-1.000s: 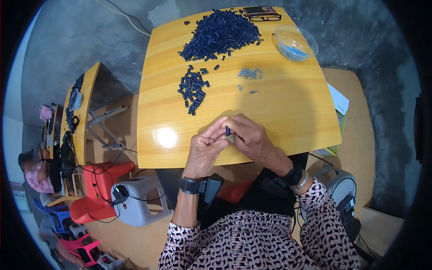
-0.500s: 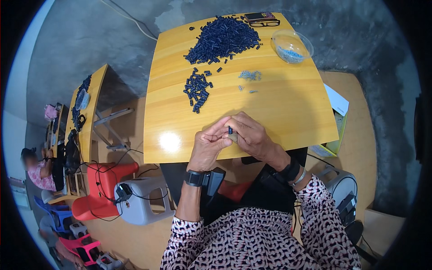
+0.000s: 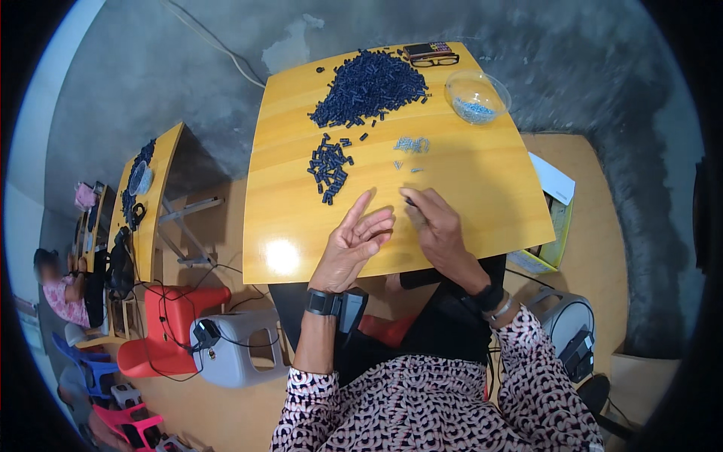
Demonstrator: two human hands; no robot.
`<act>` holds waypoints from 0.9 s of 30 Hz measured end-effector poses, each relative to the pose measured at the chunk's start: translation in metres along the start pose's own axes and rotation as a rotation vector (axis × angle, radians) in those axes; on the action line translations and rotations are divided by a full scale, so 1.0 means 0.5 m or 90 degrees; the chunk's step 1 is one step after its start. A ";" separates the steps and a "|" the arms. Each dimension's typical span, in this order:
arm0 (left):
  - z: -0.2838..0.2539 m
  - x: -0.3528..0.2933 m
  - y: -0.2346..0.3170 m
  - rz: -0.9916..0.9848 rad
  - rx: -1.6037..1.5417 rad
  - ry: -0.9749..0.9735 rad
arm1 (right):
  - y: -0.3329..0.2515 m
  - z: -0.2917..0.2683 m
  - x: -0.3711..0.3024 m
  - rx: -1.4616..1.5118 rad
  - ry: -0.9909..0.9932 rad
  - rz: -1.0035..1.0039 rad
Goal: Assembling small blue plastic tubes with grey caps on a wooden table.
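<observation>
My left hand (image 3: 354, 245) is over the near part of the table with its fingers stretched and apart, holding nothing. Beside it, my right hand (image 3: 437, 230) pinches a small black plastic piece (image 3: 410, 202) between thumb and fingers. Beyond the hands lies a small heap of black plastic pieces (image 3: 329, 167), cylinder-like in shape. To its right are a little group of silvery screws (image 3: 412, 144) and a few loose ones nearer my right hand. A large heap of the same black pieces (image 3: 369, 87) covers the table's far middle.
At the far right of the yellow wooden table (image 3: 482, 203) stands a clear bowl (image 3: 497, 94) with small bluish-silver parts. Eyeglasses (image 3: 437, 60) lie by a calculator-like device (image 3: 428, 49). Left are another table (image 3: 162, 181), a red chair (image 3: 166, 331), a grey stool (image 3: 237, 350) with cables, and a seated person.
My hands have come apart. The left has opened; the right has moved slightly right, keeping the black piece in its pinch. The whole view has shifted a little.
</observation>
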State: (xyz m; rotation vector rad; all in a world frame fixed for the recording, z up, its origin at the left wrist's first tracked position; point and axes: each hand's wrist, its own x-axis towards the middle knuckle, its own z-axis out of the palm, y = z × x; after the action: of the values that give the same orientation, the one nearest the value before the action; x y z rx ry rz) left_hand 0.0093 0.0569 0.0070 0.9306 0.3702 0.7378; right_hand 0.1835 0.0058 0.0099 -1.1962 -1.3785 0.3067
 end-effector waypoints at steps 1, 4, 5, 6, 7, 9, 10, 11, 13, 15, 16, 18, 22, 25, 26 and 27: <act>0.000 -0.003 0.001 -0.010 -0.006 0.024 | -0.010 -0.022 -0.004 -0.001 0.001 -0.004; -0.007 -0.005 0.003 -0.036 -0.066 0.069 | -0.033 -0.121 -0.016 -0.159 0.056 -0.005; -0.007 -0.006 0.004 -0.038 -0.070 0.063 | -0.033 -0.160 -0.020 -0.209 0.088 -0.024; -0.006 -0.003 0.002 -0.035 -0.074 0.066 | -0.028 -0.207 -0.023 -0.243 0.119 -0.035; -0.006 -0.003 0.001 -0.033 -0.078 0.070 | -0.020 -0.250 -0.026 -0.278 0.150 -0.045; -0.016 -0.004 -0.006 -0.020 -0.055 0.071 | 0.005 -0.329 -0.042 -0.311 0.197 0.041; -0.023 -0.004 -0.006 -0.018 -0.055 0.067 | 0.021 -0.365 -0.054 -0.320 0.239 0.121; -0.022 -0.002 -0.003 -0.016 -0.052 0.063 | 0.038 -0.399 -0.066 -0.340 0.247 0.131; -0.023 -0.003 0.008 -0.025 -0.062 0.059 | 0.085 -0.446 -0.083 -0.333 0.319 0.125; -0.017 0.005 0.003 -0.027 -0.067 0.060 | 0.134 -0.496 -0.115 -0.330 0.340 0.193; -0.014 0.010 -0.001 -0.031 -0.077 0.060 | 0.174 -0.522 -0.136 -0.347 0.350 0.211; -0.024 0.001 0.004 -0.022 -0.076 0.065 | 0.206 -0.539 -0.140 -0.372 0.315 0.327; -0.016 0.010 -0.010 -0.011 -0.090 0.079 | 0.332 -0.642 -0.206 -0.600 0.272 0.178; -0.012 0.008 -0.010 -0.027 -0.104 0.079 | 0.250 -0.585 -0.115 -0.494 0.298 0.173; -0.010 0.004 -0.005 -0.034 -0.106 0.081 | 0.191 -0.551 -0.075 -0.451 0.307 0.186; -0.007 0.003 -0.003 -0.044 -0.113 0.077 | 0.145 -0.525 -0.043 -0.446 0.306 0.180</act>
State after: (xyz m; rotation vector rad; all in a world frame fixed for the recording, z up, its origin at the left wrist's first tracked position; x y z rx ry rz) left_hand 0.0090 0.0597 0.0036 0.7052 0.4337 0.7518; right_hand 0.4348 -0.1013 0.0041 -1.9004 -0.9006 -0.2920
